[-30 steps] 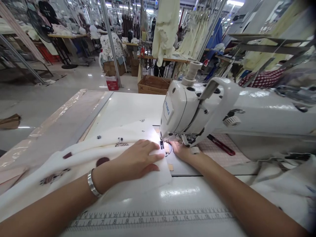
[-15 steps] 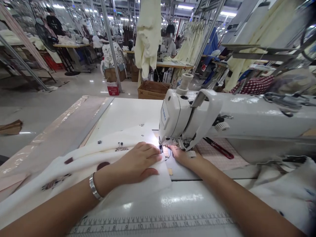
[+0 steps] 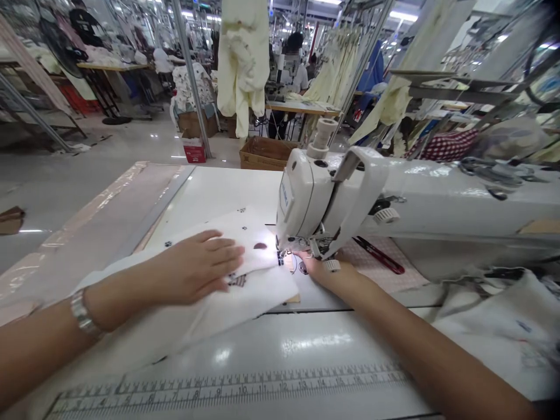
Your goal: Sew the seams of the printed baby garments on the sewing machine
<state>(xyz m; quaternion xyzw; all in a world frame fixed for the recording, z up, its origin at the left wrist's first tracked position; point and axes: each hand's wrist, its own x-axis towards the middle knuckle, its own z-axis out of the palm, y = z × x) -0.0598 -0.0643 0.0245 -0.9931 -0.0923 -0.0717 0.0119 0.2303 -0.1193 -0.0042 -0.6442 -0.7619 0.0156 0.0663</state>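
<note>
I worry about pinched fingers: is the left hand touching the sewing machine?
Apart: the head view shows white cloth between the left hand and the sewing machine.

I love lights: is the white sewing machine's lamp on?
On: a glow lights the white, dark-printed cloth beside the black presser foot.

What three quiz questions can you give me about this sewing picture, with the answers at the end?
1. Which hand is nearer the presser foot of the sewing machine?
A) left hand
B) right hand

2. True or false: the red tool lies on the pink checked cloth.

3. Fill the gap: the left hand, palm down, is over white printed ____.

Key:
1. B
2. True
3. Cloth
</note>
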